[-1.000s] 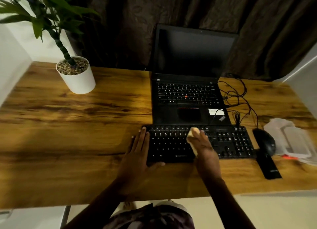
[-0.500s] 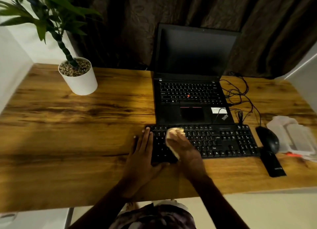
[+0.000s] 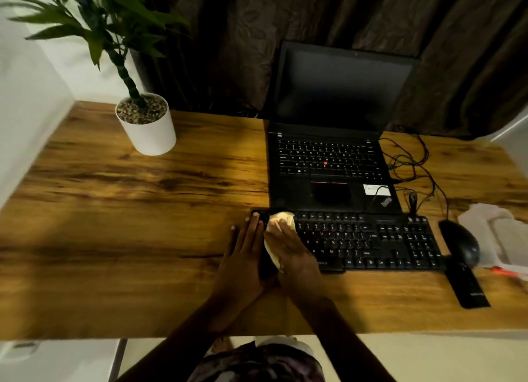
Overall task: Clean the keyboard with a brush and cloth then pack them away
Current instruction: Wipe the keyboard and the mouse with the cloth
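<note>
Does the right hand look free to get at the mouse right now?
Probably not at once: the right hand is pressing the cloth on the keyboard's left end. The mouse lies unobstructed beyond the other end.

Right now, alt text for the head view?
Right hand presses a pale cloth onto the left end of a black keyboard, while the left hand lies flat at that end. Behind on the wooden desk stands an open laptop; a mouse sits to the right.
</note>
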### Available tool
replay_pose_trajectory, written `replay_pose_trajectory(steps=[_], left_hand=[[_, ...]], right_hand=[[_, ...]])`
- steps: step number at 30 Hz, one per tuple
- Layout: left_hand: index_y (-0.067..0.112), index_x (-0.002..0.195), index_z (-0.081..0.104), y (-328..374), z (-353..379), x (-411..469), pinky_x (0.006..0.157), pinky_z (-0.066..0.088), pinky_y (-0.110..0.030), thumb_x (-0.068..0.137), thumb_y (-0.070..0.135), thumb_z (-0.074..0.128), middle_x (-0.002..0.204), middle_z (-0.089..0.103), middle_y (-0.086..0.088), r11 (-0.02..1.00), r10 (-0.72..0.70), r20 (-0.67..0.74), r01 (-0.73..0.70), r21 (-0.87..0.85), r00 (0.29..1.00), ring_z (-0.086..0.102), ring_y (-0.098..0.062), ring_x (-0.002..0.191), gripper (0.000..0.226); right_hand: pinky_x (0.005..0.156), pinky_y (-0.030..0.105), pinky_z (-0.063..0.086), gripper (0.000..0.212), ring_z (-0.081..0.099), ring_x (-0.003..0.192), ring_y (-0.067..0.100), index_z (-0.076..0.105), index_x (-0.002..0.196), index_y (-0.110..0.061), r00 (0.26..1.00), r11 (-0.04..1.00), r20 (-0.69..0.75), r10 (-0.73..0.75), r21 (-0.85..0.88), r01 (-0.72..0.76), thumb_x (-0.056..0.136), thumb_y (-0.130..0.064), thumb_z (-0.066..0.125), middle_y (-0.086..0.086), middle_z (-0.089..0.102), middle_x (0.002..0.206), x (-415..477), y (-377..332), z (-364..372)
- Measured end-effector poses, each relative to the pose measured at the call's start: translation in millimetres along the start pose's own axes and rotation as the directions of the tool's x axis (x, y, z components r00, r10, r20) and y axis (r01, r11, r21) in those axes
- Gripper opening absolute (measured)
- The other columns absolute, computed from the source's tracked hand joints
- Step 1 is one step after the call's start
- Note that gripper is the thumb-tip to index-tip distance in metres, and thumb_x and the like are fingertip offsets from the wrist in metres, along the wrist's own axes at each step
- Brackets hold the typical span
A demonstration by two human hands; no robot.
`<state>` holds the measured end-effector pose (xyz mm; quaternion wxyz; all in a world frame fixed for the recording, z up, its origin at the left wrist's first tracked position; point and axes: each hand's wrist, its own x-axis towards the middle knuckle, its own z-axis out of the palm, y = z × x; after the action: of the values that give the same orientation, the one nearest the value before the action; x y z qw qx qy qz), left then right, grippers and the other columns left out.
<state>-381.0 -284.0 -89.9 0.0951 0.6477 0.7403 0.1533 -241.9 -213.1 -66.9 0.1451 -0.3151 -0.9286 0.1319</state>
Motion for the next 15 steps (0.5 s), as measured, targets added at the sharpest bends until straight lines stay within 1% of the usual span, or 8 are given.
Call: replay_pose_trajectory(steps=[1,2,4,6,8,10,12,15], left_hand=[[0.007,0.158,0.012,1.5,-0.8,0.6,0.122,0.007,-0.049,0.082,0.083,0.038,0.167,0.0,-0.009,1.0,-0.018,0.001,0.018,-0.014,1.0,0.0,-0.024,0.154,0.111],[0.007,0.158,0.011,3.6,-2.1,0.9,0.124,0.006,-0.048,0.08,0.088,0.034,0.167,-0.001,-0.008,0.999,-0.035,0.004,0.035,-0.018,0.999,-0.002,-0.024,0.154,0.114],[0.008,0.158,0.007,6.3,-5.1,0.3,0.125,0.005,-0.048,0.077,0.093,0.029,0.167,-0.007,-0.005,0.999,-0.051,0.008,0.051,-0.015,0.999,-0.006,-0.024,0.154,0.12],[0.009,0.159,0.004,6.6,-7.2,-0.9,0.124,0.003,-0.048,0.077,0.094,0.028,0.167,-0.01,-0.004,0.999,-0.05,-0.005,0.05,-0.011,0.999,-0.009,-0.022,0.153,0.12],[0.009,0.159,0.004,7.2,-8.2,-1.2,0.125,0.004,-0.048,0.078,0.093,0.029,0.167,-0.01,-0.004,0.999,-0.045,-0.007,0.045,-0.01,0.999,-0.01,-0.022,0.153,0.119],[0.008,0.158,0.006,7.2,-7.4,-0.3,0.125,0.004,-0.047,0.077,0.093,0.028,0.167,-0.007,-0.005,0.999,-0.048,-0.003,0.048,-0.004,0.999,-0.007,-0.022,0.154,0.119],[0.006,0.158,0.01,5.5,-5.4,1.6,0.123,0.006,-0.047,0.081,0.09,0.025,0.167,0.001,-0.009,0.999,-0.042,0.01,0.042,0.007,0.999,0.003,-0.025,0.154,0.115],[0.004,0.157,0.014,1.4,-1.1,3.2,0.118,0.015,-0.049,0.088,0.076,0.025,0.165,0.011,-0.014,0.998,-0.009,0.011,0.008,0.061,1.0,0.019,-0.029,0.151,0.101]], right_hand=[[0.116,0.037,0.037,0.063,0.034,0.144,0.022,0.056,0.138,-0.012,0.999,0.999,-0.016,-0.03,-0.031,0.029,0.076,-0.012,0.051,0.007,0.049,0.15,-3.3,10.8,-5.9],[0.113,0.038,0.041,0.06,0.037,0.142,0.022,0.057,0.137,-0.014,0.998,0.998,-0.051,-0.02,-0.056,0.017,0.077,-0.014,0.05,0.006,0.05,0.148,-8.7,23.6,-12.7],[0.095,0.046,0.056,0.059,0.045,0.138,0.029,0.061,0.132,-0.015,0.978,0.988,-0.158,0.135,-0.06,-0.146,0.076,0.0,0.054,0.007,0.054,0.145,-21.2,45.7,-29.2],[0.079,0.052,0.061,0.063,0.045,0.137,0.034,0.064,0.127,-0.013,0.907,0.93,-0.223,0.357,-0.008,-0.368,0.071,0.014,0.058,0.009,0.054,0.143,-29.8,58.0,-42.9],[0.075,0.054,0.061,0.066,0.043,0.139,0.035,0.064,0.126,-0.012,0.847,0.88,-0.264,0.462,0.016,-0.475,0.068,0.019,0.063,0.01,0.053,0.145,-28.2,54.7,-47.1],[0.078,0.054,0.061,0.064,0.047,0.136,0.036,0.065,0.126,-0.011,0.843,0.885,-0.288,0.454,0.037,-0.464,0.068,0.018,0.065,0.012,0.054,0.144,-16.1,39.5,-35.7],[0.089,0.05,0.059,0.067,0.051,0.134,0.032,0.065,0.127,-0.012,0.888,0.915,-0.219,0.403,0.092,-0.393,0.066,0.017,0.068,0.012,0.056,0.142,0.5,12.0,-18.0],[0.102,0.043,0.05,0.069,0.051,0.134,0.026,0.066,0.127,-0.011,0.96,0.964,-0.13,0.25,0.123,-0.234,0.062,0.015,0.069,0.009,0.059,0.139,17.2,-16.1,-4.2]])
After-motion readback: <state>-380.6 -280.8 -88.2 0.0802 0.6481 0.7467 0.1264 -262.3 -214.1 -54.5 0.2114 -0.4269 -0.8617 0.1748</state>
